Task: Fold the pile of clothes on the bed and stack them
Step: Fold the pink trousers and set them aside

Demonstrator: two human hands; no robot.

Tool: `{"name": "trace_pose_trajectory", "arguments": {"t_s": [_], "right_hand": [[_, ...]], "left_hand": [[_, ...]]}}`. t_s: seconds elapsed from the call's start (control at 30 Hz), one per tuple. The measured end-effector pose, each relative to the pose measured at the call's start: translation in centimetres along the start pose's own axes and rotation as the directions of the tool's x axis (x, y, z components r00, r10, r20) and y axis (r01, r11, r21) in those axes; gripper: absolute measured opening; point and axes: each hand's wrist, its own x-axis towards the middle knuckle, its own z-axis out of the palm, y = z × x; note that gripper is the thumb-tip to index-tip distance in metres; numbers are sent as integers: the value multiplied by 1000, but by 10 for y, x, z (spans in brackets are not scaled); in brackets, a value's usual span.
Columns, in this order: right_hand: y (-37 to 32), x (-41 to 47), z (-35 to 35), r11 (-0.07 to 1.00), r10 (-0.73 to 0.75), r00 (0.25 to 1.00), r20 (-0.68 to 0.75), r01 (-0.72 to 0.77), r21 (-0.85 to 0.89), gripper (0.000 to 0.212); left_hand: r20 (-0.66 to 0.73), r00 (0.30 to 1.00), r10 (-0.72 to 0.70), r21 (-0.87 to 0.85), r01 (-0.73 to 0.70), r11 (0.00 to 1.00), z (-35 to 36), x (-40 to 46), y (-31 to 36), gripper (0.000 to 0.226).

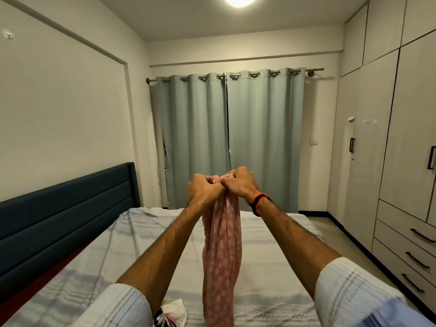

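Head view, and we start at the left with the dark blue headboard (66, 208) running beside the bed (271, 251), its striped sheet stretching away under our arms. Down at the lower edge, just left of centre, a white and dark printed garment (172, 313) lies crumpled on the sheet, unfolded and waiting its turn. Moving in, our left hand (204, 188) is raised in front of us with its fingers curled tight into the top of the pink garment (221, 256), and right against it our right hand (240, 182) clamps the same bunched top edge, an orange and black band on that wrist. The pink cloth hangs straight down between our forearms in a narrow, gathered column, its lower end going out of frame near the sheet. We judge it thin, light and very limp: no stiffness to hold a crease, likely to slide and bunch. To our eye the best hold is along that top hem, hands drawn apart toward the two corners so the fabric spreads flat. Over on the right stands the wardrobe (401, 161) with its drawers.
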Motion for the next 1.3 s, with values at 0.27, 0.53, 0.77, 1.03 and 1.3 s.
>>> {"name": "trace_pose_trajectory", "arguments": {"t_s": [0.27,0.53,0.77,1.03,1.3], "right_hand": [[-2,-11,1,997,-69,984,165,63,38,21],[5,-12,0,995,-91,994,62,93,-23,18],[15,-10,-17,932,-126,989,75,92,351,22],[29,-10,-42,870,-121,983,141,37,492,23],[62,-20,-63,941,-125,969,213,48,335,24]], "left_hand": [[334,942,30,-30,-21,999,-10,-1,-3,36],[267,963,-21,-101,49,994,-13,-4,-12,36],[-94,978,-188,-125,176,976,-21,8,-47,52],[192,980,-61,-95,81,992,-28,7,-50,40],[161,986,-37,21,34,999,-15,5,-42,23]]}}
